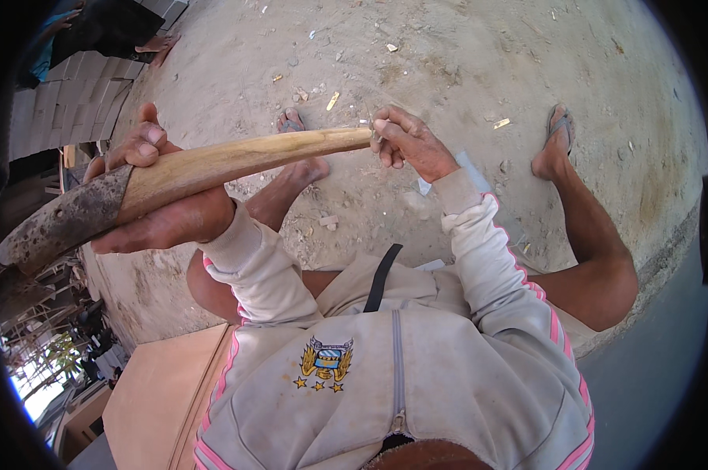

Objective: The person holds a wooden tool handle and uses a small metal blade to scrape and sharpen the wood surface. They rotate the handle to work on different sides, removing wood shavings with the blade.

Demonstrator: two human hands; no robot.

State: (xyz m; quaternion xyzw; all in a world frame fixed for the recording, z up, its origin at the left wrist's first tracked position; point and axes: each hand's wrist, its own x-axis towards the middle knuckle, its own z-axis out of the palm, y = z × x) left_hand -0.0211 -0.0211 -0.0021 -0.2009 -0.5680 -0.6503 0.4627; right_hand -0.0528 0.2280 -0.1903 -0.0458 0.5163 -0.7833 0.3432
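A long tool with a pale wooden handle [244, 157] lies slantwise in front of me. Its lower left end fits into a dark, worn metal socket [72, 211]; the rest of that end runs into the picture's dark rim. My left hand [162, 227] is closed around the handle near the socket, palm below and fingertips over the far side. At the handle's narrow right end is my right hand [417, 145], with thumb and fingers pinched together against the tip. What small thing they pinch there is too little to make out.
Sandy ground [464, 63] with scattered chips lies ahead, between my sandalled feet. Grey blocks [80, 94] are stacked at far left beside another person [111, 27]. A tan wooden panel [166, 392] stands near my left side; a grey surface [644, 384] is at right.
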